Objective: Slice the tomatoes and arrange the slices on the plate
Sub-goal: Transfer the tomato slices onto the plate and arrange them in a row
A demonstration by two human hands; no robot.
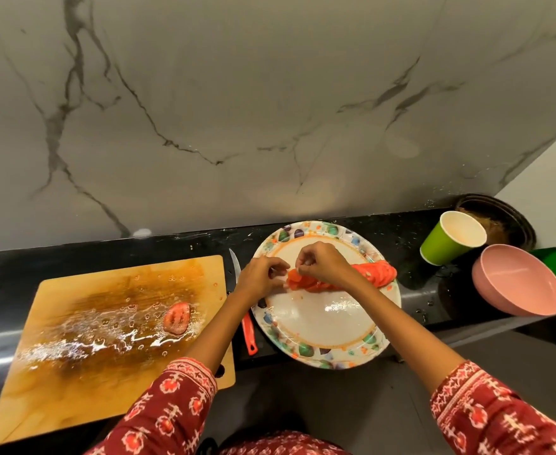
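Observation:
A floral-rimmed white plate (322,326) lies on the black counter. A row of overlapping red tomato slices (373,274) runs across its upper half. My left hand (260,277) and my right hand (322,264) meet over the row's left end, fingers curled and pinching a slice there. One tomato end piece (176,318) lies cut side up on the wet wooden cutting board (73,356) at the left. A knife with an orange handle (248,333) lies between board and plate, its blade partly hidden under my left hand.
A green paper cup (450,241) stands right of the plate, and a pink bowl (516,284) sits beside it over something green. A dark round dish (500,221) is behind them. A marble wall rises behind the counter.

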